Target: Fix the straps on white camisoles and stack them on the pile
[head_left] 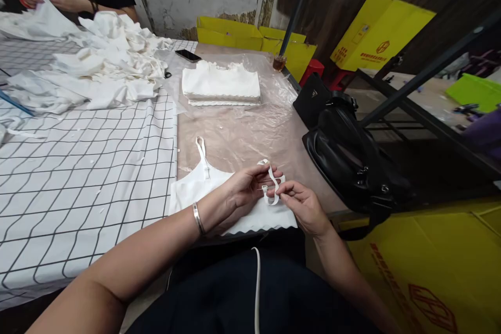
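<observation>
Both your grips are closed on the white strap: your left hand pinches its loop, your right hand pinches the lower end. That strap belongs to the white camisole lying flat at the surface's near edge, its other strap stretched away from you.

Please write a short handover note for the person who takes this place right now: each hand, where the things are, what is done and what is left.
Left hand: pinches the right strap of the white camisole.
Right hand: grips the same strap lower down, by its small adjuster.
The camisole lies flat at the table's near edge; its other strap lies untouched.
Done: a folded stack on the plastic sheet.
Left: the loose pile on the checked cloth.
</observation>
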`<state>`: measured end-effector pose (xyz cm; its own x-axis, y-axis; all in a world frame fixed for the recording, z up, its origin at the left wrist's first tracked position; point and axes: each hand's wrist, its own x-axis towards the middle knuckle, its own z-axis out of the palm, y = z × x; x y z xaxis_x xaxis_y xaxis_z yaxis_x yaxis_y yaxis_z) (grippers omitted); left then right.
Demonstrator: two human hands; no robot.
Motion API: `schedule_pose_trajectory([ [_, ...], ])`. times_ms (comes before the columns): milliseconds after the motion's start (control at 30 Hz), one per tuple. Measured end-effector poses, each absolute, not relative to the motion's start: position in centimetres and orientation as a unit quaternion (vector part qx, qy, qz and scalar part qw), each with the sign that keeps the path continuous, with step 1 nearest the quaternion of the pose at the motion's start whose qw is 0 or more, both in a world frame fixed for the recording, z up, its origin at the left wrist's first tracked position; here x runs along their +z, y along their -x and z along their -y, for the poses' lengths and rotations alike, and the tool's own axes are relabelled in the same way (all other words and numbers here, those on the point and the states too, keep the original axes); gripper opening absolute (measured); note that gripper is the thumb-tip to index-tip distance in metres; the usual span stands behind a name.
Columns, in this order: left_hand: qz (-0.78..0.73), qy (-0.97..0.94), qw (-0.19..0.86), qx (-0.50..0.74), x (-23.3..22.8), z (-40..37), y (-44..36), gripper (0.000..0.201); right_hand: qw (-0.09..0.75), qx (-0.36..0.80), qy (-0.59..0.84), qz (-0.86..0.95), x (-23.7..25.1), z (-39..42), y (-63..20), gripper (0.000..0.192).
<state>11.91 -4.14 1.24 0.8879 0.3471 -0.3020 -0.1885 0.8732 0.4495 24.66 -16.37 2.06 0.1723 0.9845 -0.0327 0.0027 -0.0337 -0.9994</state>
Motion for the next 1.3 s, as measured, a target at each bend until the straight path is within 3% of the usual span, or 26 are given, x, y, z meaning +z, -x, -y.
schedule_pose_trajectory([
  [100,-0.222,-0.293,0.921,0.128,2.4,4.5,-12.3,0.015,0.610,0.497,0.534,0.310,1.3,16.3,-23.9,0.029],
  [233,-0.281,-0.327,0.894,0.122,4.2,3.6,-12.4,0.012,0.575,0.553,0.543,0.261,2.0,16.5,-23.8,0.042],
  [533,-0.358,-0.348,0.854,0.144,5.0,0.5,-14.1,0.016,0.410,0.618,0.579,0.338,2.6,17.9,-25.8,0.034],
  [833,-0.383,-0.351,0.835,0.182,4.0,-1.2,-14.9,0.018,0.400,0.665,0.542,0.321,3.5,15.1,-26.8,0.041],
  [1033,-0.393,-0.375,0.821,0.177,3.6,-2.3,-14.9,0.018,0.356,0.691,0.544,0.317,3.3,14.7,-26.8,0.029],
  [1133,-0.410,-0.504,0.736,0.190,3.2,-2.4,-13.8,0.020,0.389,0.674,0.552,0.300,3.2,13.9,-27.2,0.026],
  [1300,-0.409,-0.795,0.431,0.124,2.3,-0.3,-10.0,0.020,0.478,0.600,0.586,0.262,3.0,11.9,-27.7,0.021],
])
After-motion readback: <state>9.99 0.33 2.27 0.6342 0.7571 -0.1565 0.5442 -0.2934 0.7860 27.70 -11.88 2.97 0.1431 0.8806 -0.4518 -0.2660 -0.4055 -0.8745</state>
